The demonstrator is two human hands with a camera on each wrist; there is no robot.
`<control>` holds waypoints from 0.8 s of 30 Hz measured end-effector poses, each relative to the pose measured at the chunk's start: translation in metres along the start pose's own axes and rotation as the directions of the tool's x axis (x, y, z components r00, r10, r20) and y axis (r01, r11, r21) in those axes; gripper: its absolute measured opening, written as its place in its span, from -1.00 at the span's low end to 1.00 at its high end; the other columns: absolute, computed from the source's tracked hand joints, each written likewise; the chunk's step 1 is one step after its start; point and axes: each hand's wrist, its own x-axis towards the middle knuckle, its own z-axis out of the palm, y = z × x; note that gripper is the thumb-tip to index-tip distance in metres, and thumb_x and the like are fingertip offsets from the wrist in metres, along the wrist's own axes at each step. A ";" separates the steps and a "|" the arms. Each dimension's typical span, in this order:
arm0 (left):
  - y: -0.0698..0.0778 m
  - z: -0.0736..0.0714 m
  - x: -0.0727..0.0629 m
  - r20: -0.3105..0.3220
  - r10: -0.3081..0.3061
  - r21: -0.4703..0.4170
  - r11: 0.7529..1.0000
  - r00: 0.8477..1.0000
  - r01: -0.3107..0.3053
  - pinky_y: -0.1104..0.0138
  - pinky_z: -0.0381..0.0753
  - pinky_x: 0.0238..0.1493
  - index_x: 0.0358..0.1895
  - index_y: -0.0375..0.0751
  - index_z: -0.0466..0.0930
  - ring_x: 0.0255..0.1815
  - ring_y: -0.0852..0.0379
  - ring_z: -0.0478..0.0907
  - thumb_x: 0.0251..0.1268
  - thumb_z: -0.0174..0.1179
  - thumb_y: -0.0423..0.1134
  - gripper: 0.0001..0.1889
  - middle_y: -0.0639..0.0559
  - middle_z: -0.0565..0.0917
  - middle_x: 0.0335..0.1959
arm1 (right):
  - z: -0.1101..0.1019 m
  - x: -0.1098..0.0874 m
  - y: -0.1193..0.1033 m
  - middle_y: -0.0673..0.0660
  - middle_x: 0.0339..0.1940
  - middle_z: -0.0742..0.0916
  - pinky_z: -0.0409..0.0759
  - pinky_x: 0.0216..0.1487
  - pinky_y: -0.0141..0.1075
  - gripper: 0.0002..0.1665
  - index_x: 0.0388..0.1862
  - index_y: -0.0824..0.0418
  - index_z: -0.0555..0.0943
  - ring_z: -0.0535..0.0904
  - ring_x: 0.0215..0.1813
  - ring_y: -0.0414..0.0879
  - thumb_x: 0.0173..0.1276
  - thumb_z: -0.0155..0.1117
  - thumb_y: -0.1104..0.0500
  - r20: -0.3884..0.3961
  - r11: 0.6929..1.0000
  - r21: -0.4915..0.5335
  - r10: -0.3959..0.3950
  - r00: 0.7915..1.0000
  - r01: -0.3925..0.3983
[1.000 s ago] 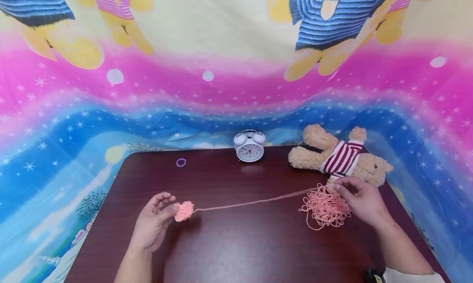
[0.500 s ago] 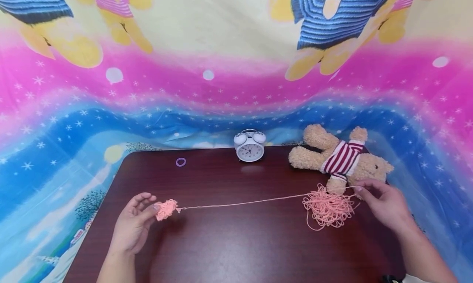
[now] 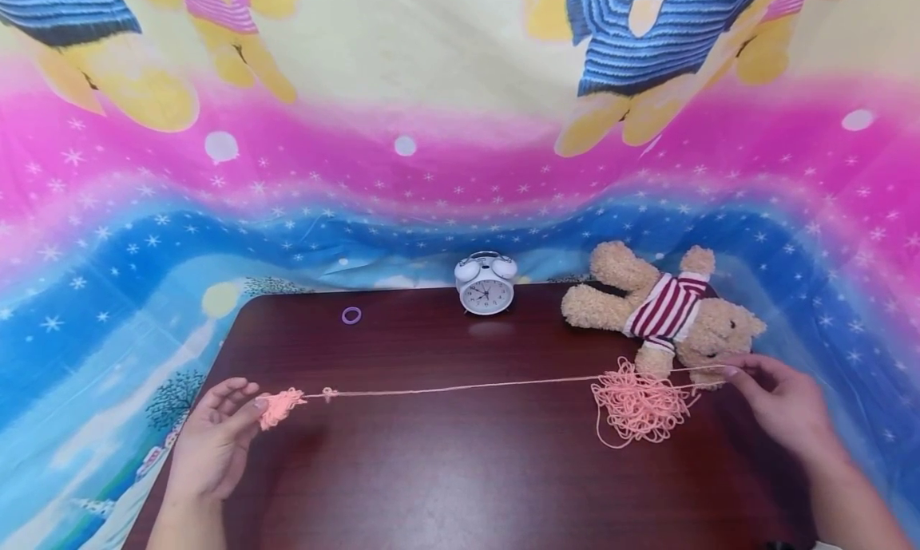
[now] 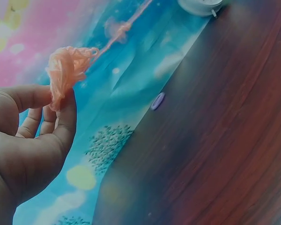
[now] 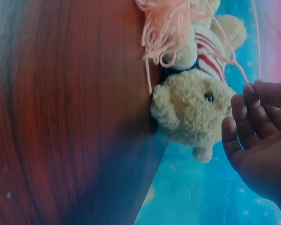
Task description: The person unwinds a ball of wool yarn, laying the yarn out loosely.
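Note:
Between thumb and fingertip my left hand [image 3: 216, 442] pinches a small bunch of peach yarn [image 3: 280, 407], held up over the table's left side. From the bunch a strand of yarn [image 3: 460, 387] stretches nearly straight across to the right, with a small loop or knot [image 3: 328, 393] near the bunch. My right hand [image 3: 783, 410] pinches the strand beyond a loose, tangled pile of yarn [image 3: 640, 406]. In the right wrist view the strand runs to the thumb and index fingertips [image 5: 255, 89]. The left wrist view shows the bunch [image 4: 68, 70] standing above the thumb.
A teddy bear [image 3: 664, 306] in a striped shirt lies at the back right, behind the yarn pile. A white alarm clock [image 3: 486, 285] stands at the back middle. To its left lies a purple ring [image 3: 351, 315]. A printed cloth [image 3: 460, 175] hangs behind the dark table [image 3: 460, 470].
Both hands have moved apart, left hand leftward and right hand rightward. The bunch in my left hand has shrunk, and the strand between has grown longer and straighter. The pile stays nearly in place.

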 end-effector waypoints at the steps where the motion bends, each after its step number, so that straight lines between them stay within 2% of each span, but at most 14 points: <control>1: 0.002 -0.003 0.000 -0.002 0.005 -0.004 1.000 1.000 -0.005 0.46 0.64 -0.29 0.09 -0.10 0.51 -0.19 0.24 0.67 0.42 0.09 -0.69 -0.60 0.14 0.69 -0.10 | -0.001 0.000 0.002 -0.27 -0.16 0.69 0.36 -0.26 -0.40 -0.65 0.05 0.16 0.73 0.32 -0.17 -0.68 0.51 0.34 -0.05 0.004 1.000 -0.006 0.010 1.000 -0.010; 6: 0.010 -0.017 0.001 -0.033 0.030 -0.057 0.998 0.999 -0.032 0.45 0.66 -0.28 0.09 -0.14 0.51 -0.18 0.21 0.69 0.40 0.06 -0.72 -0.59 0.10 0.70 -0.10 | -0.005 -0.004 0.012 -0.28 -0.18 0.68 0.36 -0.27 -0.39 -0.63 0.05 0.17 0.73 0.32 -0.19 -0.66 0.51 0.33 -0.07 0.017 0.998 -0.012 0.061 0.998 -0.061; 8: 0.013 -0.023 0.002 -0.055 0.038 -0.082 0.996 0.998 -0.042 0.44 0.67 -0.28 0.08 -0.15 0.52 -0.18 0.20 0.70 0.40 0.06 -0.73 -0.59 0.08 0.70 -0.10 | -0.006 -0.005 0.016 -0.47 -0.23 0.56 0.36 -0.27 -0.39 -0.63 0.04 0.16 0.72 0.32 -0.21 -0.67 0.50 0.34 -0.08 0.012 0.997 -0.015 0.076 0.997 -0.075; 12: 0.020 -0.033 0.002 -0.093 0.059 -0.141 0.987 0.994 -0.072 0.44 0.69 -0.26 0.06 -0.18 0.53 -0.19 0.18 0.70 0.40 0.05 -0.73 -0.61 0.06 0.70 -0.11 | -0.010 -0.007 0.025 -0.60 -0.28 0.49 0.35 -0.28 -0.39 -0.62 0.03 0.18 0.72 0.30 -0.22 -0.67 0.49 0.35 -0.08 0.000 0.996 -0.021 0.091 0.996 -0.091; 15: 0.025 -0.039 0.001 -0.125 0.080 -0.229 0.967 0.989 -0.107 0.42 0.72 -0.23 0.04 -0.23 0.54 -0.20 0.14 0.71 0.38 0.03 -0.76 -0.61 0.01 0.71 -0.14 | -0.013 -0.009 0.030 -0.62 -0.31 0.49 0.33 -0.28 -0.39 -0.60 0.03 0.21 0.71 0.29 -0.22 -0.68 0.49 0.35 -0.08 -0.006 0.995 -0.020 0.100 0.995 -0.100; 18: 0.027 -0.043 0.001 -0.181 0.088 -0.322 0.936 0.979 -0.144 0.39 0.74 -0.24 0.01 -0.29 0.52 -0.22 0.09 0.71 0.34 0.03 -0.79 -0.63 -0.06 0.71 -0.18 | -0.014 -0.011 0.033 -0.63 -0.34 0.49 0.32 -0.27 -0.40 -0.57 0.05 0.22 0.70 0.28 -0.21 -0.68 0.49 0.34 -0.10 -0.012 0.993 -0.026 0.117 0.993 -0.117; 21: 0.029 -0.044 0.002 -0.247 0.080 -0.371 0.913 0.966 -0.171 0.37 0.73 -0.30 -0.03 -0.32 0.51 -0.26 0.08 0.70 0.30 0.06 -0.81 -0.63 -0.08 0.71 -0.22 | -0.015 -0.013 0.034 -0.65 -0.35 0.48 0.30 -0.27 -0.40 -0.55 0.06 0.22 0.70 0.27 -0.20 -0.67 0.50 0.33 -0.12 -0.021 0.991 -0.028 0.131 0.991 -0.132; 24: 0.029 -0.045 0.002 -0.280 0.067 -0.393 0.902 0.958 -0.178 0.36 0.72 -0.37 -0.06 -0.33 0.53 -0.31 0.08 0.69 0.28 0.07 -0.83 -0.64 -0.09 0.71 -0.25 | -0.014 -0.014 0.033 -0.66 -0.35 0.46 0.30 -0.27 -0.39 -0.56 0.04 0.23 0.70 0.27 -0.20 -0.68 0.49 0.34 -0.11 -0.027 0.991 -0.026 0.134 0.991 -0.135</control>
